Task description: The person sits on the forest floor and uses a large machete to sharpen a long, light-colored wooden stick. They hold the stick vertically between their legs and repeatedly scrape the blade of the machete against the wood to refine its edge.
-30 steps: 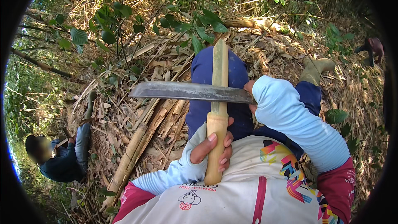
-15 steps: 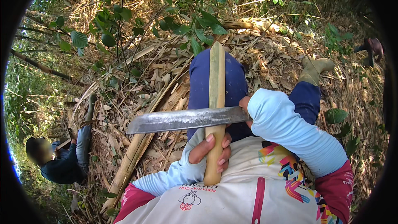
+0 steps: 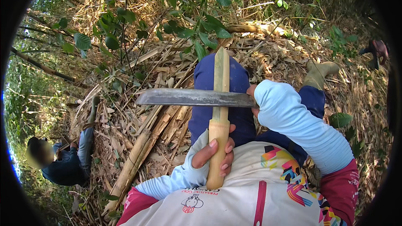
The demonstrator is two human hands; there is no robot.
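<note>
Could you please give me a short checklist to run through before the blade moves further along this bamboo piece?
1. Left hand grips the bamboo piece firmly at its lower end: ok.
2. Left fingers sit below the blade, apart from its edge: ok.
3. Blade lies across the bamboo piece, roughly square to it: ok.
4. Right hand has a secure hold on the handle: cannot tell, since the sleeve hides most of it.
5. The thigh lies directly behind the bamboo piece and blade: not ok.
6. The other person, seated at lower left, is well apart from the blade: ok.
</note>
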